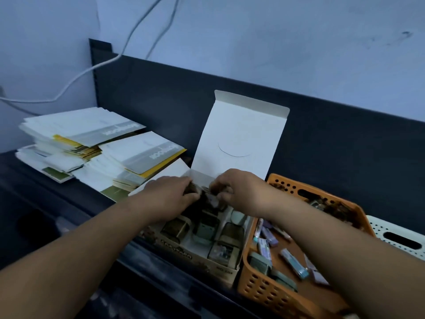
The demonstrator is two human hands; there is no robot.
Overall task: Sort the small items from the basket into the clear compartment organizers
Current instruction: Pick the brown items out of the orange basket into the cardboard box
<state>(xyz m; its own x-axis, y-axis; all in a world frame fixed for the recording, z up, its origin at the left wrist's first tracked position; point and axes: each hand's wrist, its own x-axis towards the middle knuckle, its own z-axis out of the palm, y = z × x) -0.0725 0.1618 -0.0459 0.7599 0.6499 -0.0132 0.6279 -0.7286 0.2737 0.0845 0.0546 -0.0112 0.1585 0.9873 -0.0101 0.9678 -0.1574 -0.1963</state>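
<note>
Head view: a dark desk [57, 203] seen from above, with both forearms reaching forward to the middle.
Far left: stacks of booklets [92, 143] lie flat and fanned, well apart from the work, probably set aside.
Left hand [171, 194]: fingers curl around a small dark item [200, 192] at the far end of an open cardboard box [181, 254]. The blur hides what the item is.
Box: its long axis runs from near to far. Its white lid [241, 139] stands upright at the far end against the dark back panel [345, 157], which keeps the inside open for reaching.
Inside the box: clear containers [226, 236] sit in rows, open sides up, ready to receive things.
Right hand [239, 192]: close beside the left, fingertips pinching the same small dark item. Two hands on one piece suggests it is being opened or pulled apart.
Orange basket [253, 286]: touches the right side of the box, so each transfer is short.
Small items [293, 259]: lie loose on the basket floor, still unsorted. The eraser-like blocks and marker [257, 229] lie flat, with their long axes running mostly from near to far. Some blocks angle from far left to near right.
Far right: a white perforated basket [400, 240], contents out of sight.
</note>
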